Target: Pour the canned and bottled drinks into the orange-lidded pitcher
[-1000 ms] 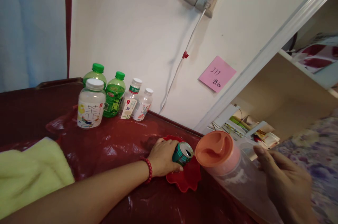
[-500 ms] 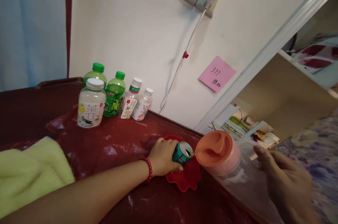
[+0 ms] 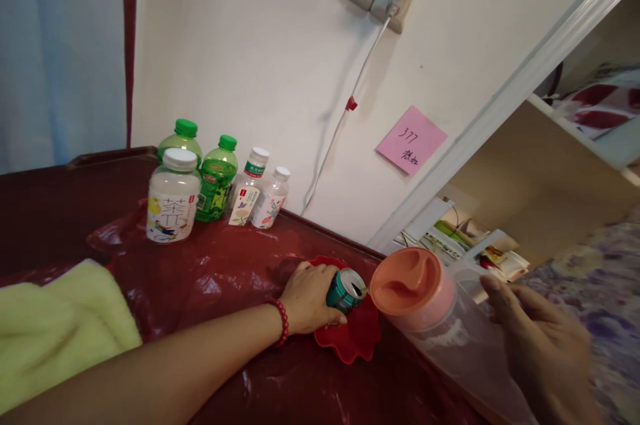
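My left hand (image 3: 309, 298), with a red bead bracelet (image 3: 281, 322) at the wrist, is wrapped round a teal drink can (image 3: 344, 291). The can's top faces up and its mouth is open. Under and around it lies a red dish with a wavy rim (image 3: 353, 339). On the right, my right hand (image 3: 543, 345) grips the handle of a clear pitcher (image 3: 463, 355) with an orange lid (image 3: 406, 280). The pitcher is tilted toward the can, its spout at the can's opening. A thin stream between spout and can is hard to make out.
Several bottles stand by the wall, among them a white-capped jar-like bottle (image 3: 171, 208) and a green-capped bottle (image 3: 217, 185). A yellow towel (image 3: 70, 331) lies at left on the dark red table (image 3: 240, 265). A white cord (image 3: 330, 141) hangs from the socket; shelves (image 3: 545, 171) stand at right.
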A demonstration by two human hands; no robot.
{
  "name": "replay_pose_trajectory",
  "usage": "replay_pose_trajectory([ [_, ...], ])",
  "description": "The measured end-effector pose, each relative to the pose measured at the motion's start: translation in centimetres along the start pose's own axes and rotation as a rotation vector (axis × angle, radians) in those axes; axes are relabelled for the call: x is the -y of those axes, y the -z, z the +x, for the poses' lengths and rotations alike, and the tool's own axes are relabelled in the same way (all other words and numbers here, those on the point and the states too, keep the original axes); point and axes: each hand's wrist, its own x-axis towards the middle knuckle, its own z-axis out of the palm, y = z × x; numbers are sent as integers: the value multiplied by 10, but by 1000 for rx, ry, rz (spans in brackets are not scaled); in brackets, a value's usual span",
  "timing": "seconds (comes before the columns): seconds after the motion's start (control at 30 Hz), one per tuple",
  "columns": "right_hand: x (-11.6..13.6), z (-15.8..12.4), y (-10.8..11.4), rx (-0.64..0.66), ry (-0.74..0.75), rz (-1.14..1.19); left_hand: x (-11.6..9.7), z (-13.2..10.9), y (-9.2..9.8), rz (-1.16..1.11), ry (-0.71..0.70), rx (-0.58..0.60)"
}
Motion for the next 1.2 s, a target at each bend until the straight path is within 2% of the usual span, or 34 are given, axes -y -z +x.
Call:
replay_pose_trajectory([
  [0.5,-5,5,-2,-26,-9,-24,-1,0,1,13,10,8],
  [1.2,0,3,-3,-30,-23,-34,0,1,0,-2,8,4],
])
